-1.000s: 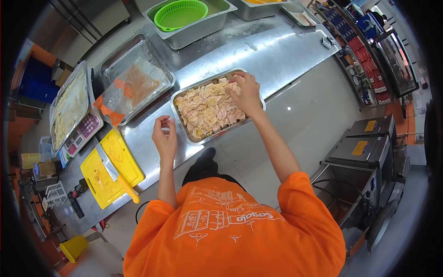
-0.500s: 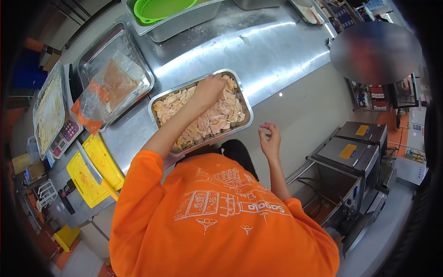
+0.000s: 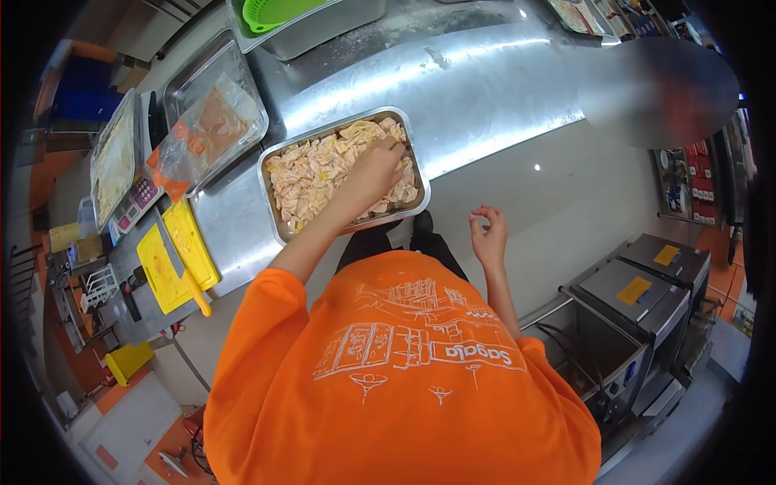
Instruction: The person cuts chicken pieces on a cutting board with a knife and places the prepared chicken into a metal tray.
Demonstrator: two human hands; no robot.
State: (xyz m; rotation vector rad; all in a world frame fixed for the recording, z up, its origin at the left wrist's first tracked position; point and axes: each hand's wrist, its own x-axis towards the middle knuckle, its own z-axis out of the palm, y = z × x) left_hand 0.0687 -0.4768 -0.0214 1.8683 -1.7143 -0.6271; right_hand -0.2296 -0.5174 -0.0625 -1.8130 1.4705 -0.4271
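A rectangular metal tray [image 3: 264, 190] full of pale, thin-cut pieces that look like raw chicken [image 3: 315, 174] stands at the edge of the steel counter, right in front of me. My left hand [image 3: 377, 168] is down on the meat at the tray's right side. Its fingers are curled in among the pieces, and the fingertips are partly hidden. Off to the right of the tray, my right hand [image 3: 490, 232] hangs in the air over the floor. Its fingers are loosely bent, the thumb stands apart, and nothing shows in it.
On the steel counter [image 3: 477, 89] left of the tray are a metal pan [image 3: 260, 121] with a plastic bag [image 3: 206, 133], a yellow cutting board [image 3: 166, 279] and a knife [image 3: 194, 288]. A deep container [image 3: 323, 36] with a green basket stands behind. Steel fryer-like units [image 3: 622, 303] are at right.
My left hand has moved slightly nearer to me within the tray, uncovering meat at the far side. My right hand stays in the air, fingers a little more curled. The view has shifted.
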